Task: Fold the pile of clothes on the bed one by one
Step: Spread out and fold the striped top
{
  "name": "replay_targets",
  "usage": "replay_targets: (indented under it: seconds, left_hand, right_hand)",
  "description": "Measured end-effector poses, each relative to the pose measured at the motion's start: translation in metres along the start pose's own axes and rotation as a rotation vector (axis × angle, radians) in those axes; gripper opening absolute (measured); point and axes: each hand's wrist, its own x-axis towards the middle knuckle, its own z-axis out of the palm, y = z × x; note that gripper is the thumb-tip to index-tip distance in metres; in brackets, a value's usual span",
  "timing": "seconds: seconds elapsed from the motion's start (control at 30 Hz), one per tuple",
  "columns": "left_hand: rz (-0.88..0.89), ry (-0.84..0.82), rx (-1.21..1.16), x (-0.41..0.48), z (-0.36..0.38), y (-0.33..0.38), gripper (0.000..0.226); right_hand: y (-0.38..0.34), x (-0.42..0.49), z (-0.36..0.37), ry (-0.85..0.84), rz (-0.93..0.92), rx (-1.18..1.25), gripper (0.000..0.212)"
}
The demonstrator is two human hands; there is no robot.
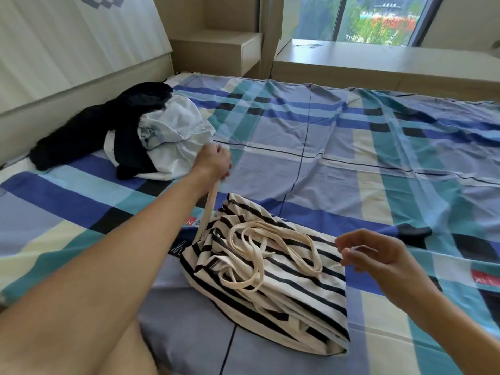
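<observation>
You are gripping a cream strap [209,204] in your left hand [213,162], fingers clenched round it. You are holding it taut, up and away from the striped garment [284,282], probably to draw its long ties clear before folding. The garment is lying bunched on the bed [351,131] right in front of you, with loops of strap [266,254] resting on top of it. Your right hand [378,255] is hovering just beside the garment's right edge, fingers loosely curled. A pale streak is showing at the fingertips, and I cannot tell whether they are pinching a strap end or holding nothing. The pile of clothes [151,131], dark and white pieces, is sitting beyond the garment to its far left. The garment's folds are hiding where the strap is attached, and the pile is too tangled for counting pieces.
</observation>
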Motion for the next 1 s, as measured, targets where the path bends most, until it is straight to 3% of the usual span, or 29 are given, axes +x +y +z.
replay_targets:
  seconds: [0.13, 0.23, 0.37, 0.43, 0.5, 0.57, 0.6, 0.67, 0.73, 0.77, 0.83, 0.9, 1.0]
  left_hand:
    - [0.368, -0.094, 0.049, -0.029, -0.024, 0.056, 0.027]
    - [0.627, -0.252, 0.219, -0.076, -0.027, 0.084, 0.03]
    - [0.732, -0.432, 0.21, -0.121, -0.03, 0.107, 0.02]
    - [0.735, -0.537, 0.145, -0.137, -0.034, 0.116, 0.016]
    - [0.737, -0.606, 0.074, -0.145, -0.035, 0.121, 0.016]
    - [0.742, -0.618, 0.016, -0.146, -0.034, 0.121, 0.017]
    - [0.747, -0.608, -0.021, -0.146, -0.033, 0.12, 0.017]
    - [0.745, -0.545, -0.09, -0.14, -0.032, 0.115, 0.019]
    - [0.692, -0.491, -0.128, -0.131, -0.03, 0.107, 0.03]
    - [0.64, -0.502, -0.16, -0.127, -0.028, 0.103, 0.036]
    - [0.51, -0.617, -0.303, -0.123, -0.025, 0.095, 0.046]
    - [0.458, -0.793, -0.416, -0.125, -0.023, 0.086, 0.06]
    - [0.469, -0.961, -0.307, -0.131, -0.023, 0.07, 0.066]
  right_hand:
    - [-0.007, 0.004, 0.004, 0.087, -0.048, -0.009, 0.035]
    - [-0.027, 0.012, 0.01, 0.123, -0.178, -0.073, 0.055]
    - [-0.06, 0.018, 0.019, 0.084, -0.275, -0.181, 0.101]
    - [-0.078, 0.025, 0.025, 0.055, -0.263, -0.275, 0.112]
    - [-0.097, 0.033, 0.031, 0.026, -0.297, -0.334, 0.089]
    - [-0.12, 0.038, 0.037, -0.008, -0.326, -0.339, 0.031]
    - [-0.13, 0.039, 0.037, -0.015, -0.329, -0.337, 0.016]
    - [-0.149, 0.043, 0.034, -0.021, -0.316, -0.37, 0.024]
    - [-0.167, 0.044, 0.03, -0.105, -0.263, -0.28, 0.004]
    - [-0.174, 0.045, 0.027, -0.13, -0.235, -0.225, 0.013]
    - [-0.189, 0.045, 0.027, -0.167, -0.208, -0.151, 0.024]
    - [-0.196, 0.046, 0.027, -0.2, -0.22, -0.087, 0.018]
    - [-0.197, 0.046, 0.026, -0.207, -0.195, 0.033, 0.013]
